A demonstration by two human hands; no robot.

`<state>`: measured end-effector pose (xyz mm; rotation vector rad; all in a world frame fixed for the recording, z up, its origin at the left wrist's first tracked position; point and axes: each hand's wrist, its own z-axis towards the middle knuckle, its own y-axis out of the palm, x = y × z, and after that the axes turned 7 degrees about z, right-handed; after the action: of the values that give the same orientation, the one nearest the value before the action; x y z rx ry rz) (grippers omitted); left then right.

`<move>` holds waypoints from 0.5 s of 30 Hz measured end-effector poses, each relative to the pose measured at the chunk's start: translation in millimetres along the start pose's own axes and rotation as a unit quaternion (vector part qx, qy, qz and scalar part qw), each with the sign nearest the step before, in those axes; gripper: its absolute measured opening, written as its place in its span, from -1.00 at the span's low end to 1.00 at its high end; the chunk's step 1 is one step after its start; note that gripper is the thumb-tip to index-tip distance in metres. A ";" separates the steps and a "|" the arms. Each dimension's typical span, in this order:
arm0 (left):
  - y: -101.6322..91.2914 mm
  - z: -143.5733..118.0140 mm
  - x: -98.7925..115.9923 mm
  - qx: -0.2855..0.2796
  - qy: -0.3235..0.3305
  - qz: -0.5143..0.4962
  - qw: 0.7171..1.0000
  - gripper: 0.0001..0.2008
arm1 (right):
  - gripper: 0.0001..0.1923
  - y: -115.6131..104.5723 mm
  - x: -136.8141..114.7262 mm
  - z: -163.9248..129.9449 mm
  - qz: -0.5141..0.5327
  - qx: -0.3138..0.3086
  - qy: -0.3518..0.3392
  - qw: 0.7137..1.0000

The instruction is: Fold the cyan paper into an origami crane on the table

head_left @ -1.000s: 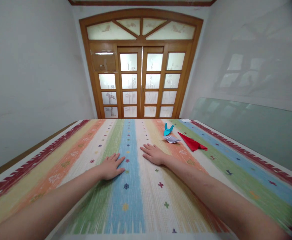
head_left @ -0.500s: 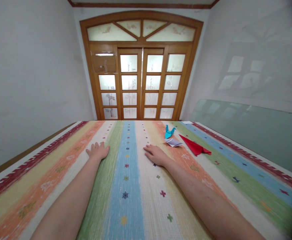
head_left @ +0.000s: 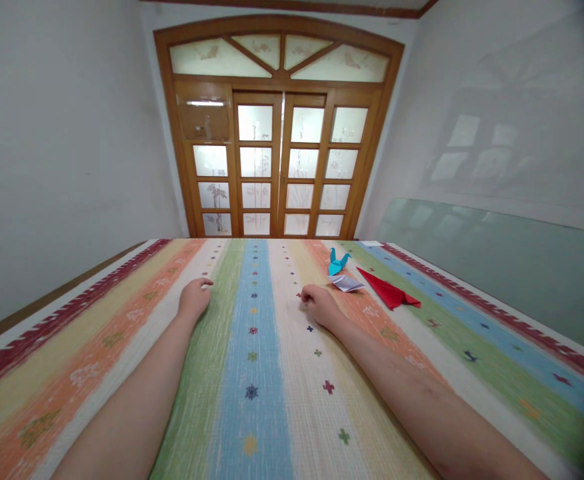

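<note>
My left hand (head_left: pixel 195 298) rests on the striped tablecloth (head_left: pixel 252 347), over its white and green stripes. Its fingers are curled in, with no object showing in them. On the white stripe to the right lies my right hand (head_left: pixel 318 304), likewise with curled fingers and nothing visible in it. Nearest to that hand is a folded white paper piece (head_left: pixel 347 284). Just behind this sits a blue origami crane (head_left: pixel 339 262) with two raised points. A red folded paper piece (head_left: pixel 389 289), long and pointed, lies further right. Neither hand touches the papers.
A small white flat piece (head_left: pixel 371 244) lies at the table's far edge. Beyond the table stand wooden doors (head_left: pixel 280 160) with glass panes. A pale green glass panel (head_left: pixel 492 260) leans along the right wall, and a white wall (head_left: pixel 67 133) borders the left.
Both hands have gone from flat, spread fingers to curled ones, staying close to the same spots. The view has shifted slightly. The folded papers have not moved on the cloth.
</note>
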<state>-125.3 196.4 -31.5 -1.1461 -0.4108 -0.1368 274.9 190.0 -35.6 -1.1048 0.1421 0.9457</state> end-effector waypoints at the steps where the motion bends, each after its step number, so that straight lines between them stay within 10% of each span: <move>1: -1.8 -0.6 0.6 0.012 0.003 -0.015 1.000 -0.61 | -0.83 -0.2 0.6 -0.5 0.004 0.003 0.005 1.000; 9: -17.7 -7.5 6.4 0.072 -0.014 -0.074 0.995 -0.67 | -0.75 -2.3 -2.4 -3.3 0.033 -0.009 0.035 0.999; 15: -13.9 -6.5 16.8 0.006 0.043 -0.109 0.993 -0.75 | -0.73 -3.7 -9.6 -4.0 0.042 -0.028 0.036 0.998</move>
<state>-112.6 186.4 -15.4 -1.0771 -0.4596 -0.3734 272.9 180.8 -29.9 -1.1926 0.2236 0.9892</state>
